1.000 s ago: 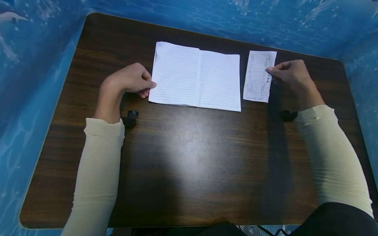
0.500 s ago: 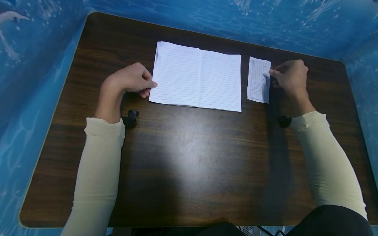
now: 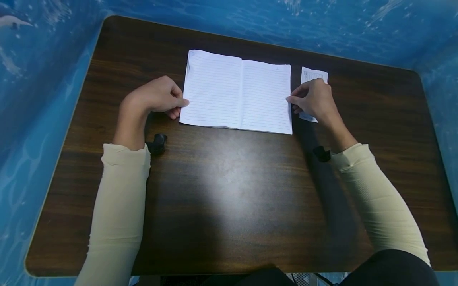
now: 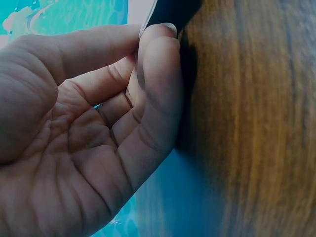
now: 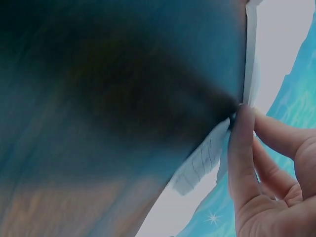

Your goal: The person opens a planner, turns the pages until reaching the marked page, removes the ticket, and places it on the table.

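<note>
An open notebook (image 3: 214, 91) with blank lined pages lies flat near the far side of the table. My left hand (image 3: 157, 95) pinches its left edge between thumb and fingers; the left wrist view shows the page edge between the fingertips (image 4: 160, 42). At the notebook's right edge, my right hand (image 3: 315, 99) has its thumb on top and its fingers at the side, pinching the edge. In the right wrist view, the notebook's edge (image 5: 251, 54) meets those fingertips. A small printed paper slip (image 3: 310, 74) lies right of the notebook, partly hidden beneath my right hand.
The dark wood-grain table (image 3: 232, 190) has rounded corners. Blue sea-patterned sheeting (image 3: 250, 20) surrounds it. A black wrist camera (image 3: 157, 143) sits by the left wrist and another black camera (image 3: 322, 153) by the right.
My right hand has let go of the printed slip, after shifting it slightly, and moved left to the notebook's right edge. The left hand and notebook stay in place.
</note>
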A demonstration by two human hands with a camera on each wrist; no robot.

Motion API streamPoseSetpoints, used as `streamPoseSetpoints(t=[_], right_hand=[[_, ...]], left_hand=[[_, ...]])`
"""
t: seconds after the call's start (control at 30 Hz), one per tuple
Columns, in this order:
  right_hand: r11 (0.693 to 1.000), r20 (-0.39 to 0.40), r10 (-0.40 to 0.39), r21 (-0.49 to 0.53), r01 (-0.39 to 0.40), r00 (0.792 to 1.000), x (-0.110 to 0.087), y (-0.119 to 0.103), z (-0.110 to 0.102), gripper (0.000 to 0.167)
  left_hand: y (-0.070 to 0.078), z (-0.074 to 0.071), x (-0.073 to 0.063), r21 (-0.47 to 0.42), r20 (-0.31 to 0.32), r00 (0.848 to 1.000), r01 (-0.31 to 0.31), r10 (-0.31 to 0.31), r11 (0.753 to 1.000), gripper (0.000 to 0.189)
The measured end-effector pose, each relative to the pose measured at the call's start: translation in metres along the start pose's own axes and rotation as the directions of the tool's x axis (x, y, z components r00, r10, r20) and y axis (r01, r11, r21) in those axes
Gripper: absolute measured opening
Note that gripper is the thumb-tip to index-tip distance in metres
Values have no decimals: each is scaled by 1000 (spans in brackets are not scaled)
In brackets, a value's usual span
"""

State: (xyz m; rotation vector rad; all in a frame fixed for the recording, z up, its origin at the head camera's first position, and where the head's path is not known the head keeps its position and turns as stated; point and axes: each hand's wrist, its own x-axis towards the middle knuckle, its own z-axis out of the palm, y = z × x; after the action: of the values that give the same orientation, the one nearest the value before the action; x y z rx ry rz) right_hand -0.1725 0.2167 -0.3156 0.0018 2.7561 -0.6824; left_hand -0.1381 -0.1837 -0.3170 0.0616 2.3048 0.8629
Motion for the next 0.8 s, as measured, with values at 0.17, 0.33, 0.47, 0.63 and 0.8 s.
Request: streamPoseSetpoints(t=[0.17,0.33,0.47,0.63,0.8], right_hand=[[999,-13,48,20,-47,999,1,-1,0,29],[997,-4,71,36,-71,997,3,-3,-3,30],[993,22,101,62,-103,995,5,-3,-4,32],[984,54,123,126,-129,991,9,1,-4,32],[976,67,158,144,-166,985,11,-1,-5,32]], left_hand=[[3,0,0,7,-4,1000,-11,11,1000,31],[4,0,-1,22,-4,1000,-23,23,999,32],[2,-1,-1,22,-9,999,-48,48,999,33],[3,-2,-6,33,-20,998,-65,66,997,33],[9,-4,-16,60,-66,993,-96,100,994,34]])
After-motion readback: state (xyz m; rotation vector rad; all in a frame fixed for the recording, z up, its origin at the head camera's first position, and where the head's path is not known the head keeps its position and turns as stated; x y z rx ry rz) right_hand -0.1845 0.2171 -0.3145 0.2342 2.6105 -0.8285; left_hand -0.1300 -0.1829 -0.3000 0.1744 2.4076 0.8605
